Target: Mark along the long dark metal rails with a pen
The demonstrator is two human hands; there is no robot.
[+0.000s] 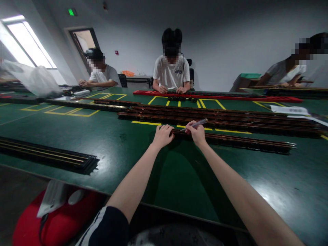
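Note:
My left hand (163, 136) is closed around the left end of a long dark strip (246, 140) with coppery lines along it. The strip lies on the green table and runs off to the right. Close beside it, my right hand (197, 135) grips a slim pen-like tool (201, 122). Its thin metal tip slants down to the left and meets the strip, or hovers just over it, near my left fingers; I cannot tell which. The tool's exact kind is unclear.
Several similar strips (217, 118) lie in a bundle just beyond my hands. Another stack (43, 153) rests at the near left. Across the table (115, 181), a person (171, 73) works at a long red tray (282, 99). Other people sit left and right.

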